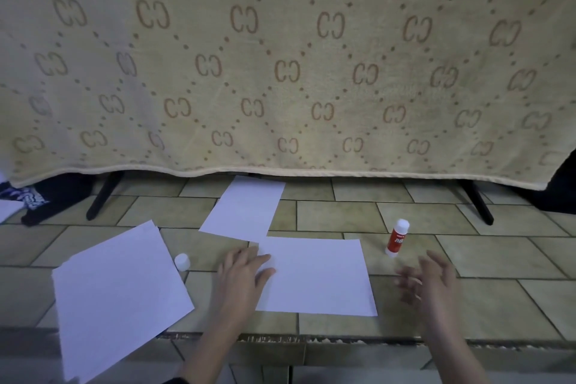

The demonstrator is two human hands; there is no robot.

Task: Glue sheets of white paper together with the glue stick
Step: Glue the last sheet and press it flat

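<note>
**Hands poised over the paper, glue stick uncapped and waiting**

Nearest the camera, the right hand (428, 280) hovers above the tiled floor (498, 259), fingers spread and holding nothing; it is blurred, so its exact pose is hard to read. It sits just below the glue stick (396, 237), which stands upright beside the middle sheet's right edge, probably parked there within easy reach. The left hand (241, 271) lies flat with straight fingers on the left edge of the middle sheet (318, 277), likely pinning it so it cannot slide. A second sheet (246, 207) lies just beyond, its near corner overlapping or touching the middle one. The white cap (182, 261) stands left of the hand, beside a larger stack of paper (121, 293). Behind everything hangs a patterned beige blanket (280, 72).
</note>
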